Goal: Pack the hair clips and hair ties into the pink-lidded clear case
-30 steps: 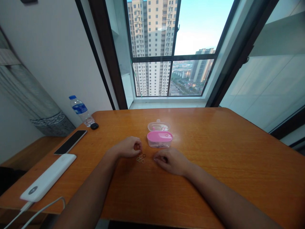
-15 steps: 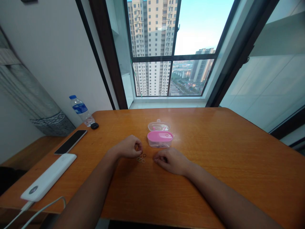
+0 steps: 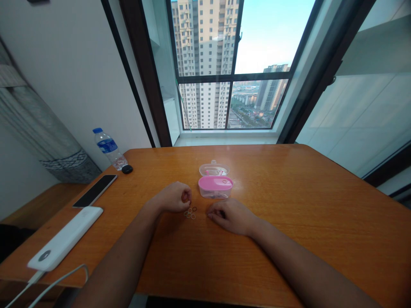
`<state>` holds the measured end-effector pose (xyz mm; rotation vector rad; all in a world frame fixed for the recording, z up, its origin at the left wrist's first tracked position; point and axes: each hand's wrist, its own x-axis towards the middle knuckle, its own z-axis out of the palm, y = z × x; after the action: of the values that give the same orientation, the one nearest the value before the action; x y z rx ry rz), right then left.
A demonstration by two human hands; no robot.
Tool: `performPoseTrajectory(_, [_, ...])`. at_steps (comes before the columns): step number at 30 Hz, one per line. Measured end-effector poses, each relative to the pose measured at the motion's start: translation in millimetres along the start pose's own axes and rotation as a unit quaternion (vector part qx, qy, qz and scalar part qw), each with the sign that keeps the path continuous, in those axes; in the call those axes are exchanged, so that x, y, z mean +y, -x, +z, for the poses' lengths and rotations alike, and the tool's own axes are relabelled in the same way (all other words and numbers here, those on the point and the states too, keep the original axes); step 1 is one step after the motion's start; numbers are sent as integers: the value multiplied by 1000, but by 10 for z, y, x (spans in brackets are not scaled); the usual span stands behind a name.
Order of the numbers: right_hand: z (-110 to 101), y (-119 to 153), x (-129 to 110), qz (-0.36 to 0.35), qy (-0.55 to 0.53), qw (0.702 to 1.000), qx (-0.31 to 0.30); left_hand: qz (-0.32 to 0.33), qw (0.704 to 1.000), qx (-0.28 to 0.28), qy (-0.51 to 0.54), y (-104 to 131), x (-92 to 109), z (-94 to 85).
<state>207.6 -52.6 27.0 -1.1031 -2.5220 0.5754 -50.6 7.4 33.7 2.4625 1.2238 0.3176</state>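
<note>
Several small thin rings, pale and dark, lie in a loose cluster on the wooden table between my hands. My left hand is just above and left of them, thumb and fingertips pinched together at the cluster's upper edge. A tiny dark bit shows at that pinch, too small to name. To the right of the rings, my right hand rests on the table with its fingers curled closed. Whatever it may hold is hidden. Just beyond my hands sits a clear oval box with a pink lid, its contents blurred.
Behind the pink-lidded box is a clear oval container with pink bits. On the left are a white power bank with cables, a phone, a black round object and a water bottle. A window stands beyond the table.
My left fingertips have shifted very slightly, with the pinch a touch higher and more to the left of the rings. My right hand and the boxes stay put.
</note>
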Motion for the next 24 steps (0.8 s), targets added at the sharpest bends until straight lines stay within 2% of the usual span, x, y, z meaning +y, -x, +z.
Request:
performPoseTrajectory(16, [13, 1, 10, -4, 3, 1000, 2, 0, 999, -24, 27, 31, 47, -43])
performPoseTrajectory(21, [6, -2, 3, -1, 3, 1000, 1, -30, 995, -87, 48, 37, 49, -45])
performPoseTrajectory(24, [-3, -1, -4, -1, 1, 1000, 0, -47, 992, -103, 58, 40, 43, -37])
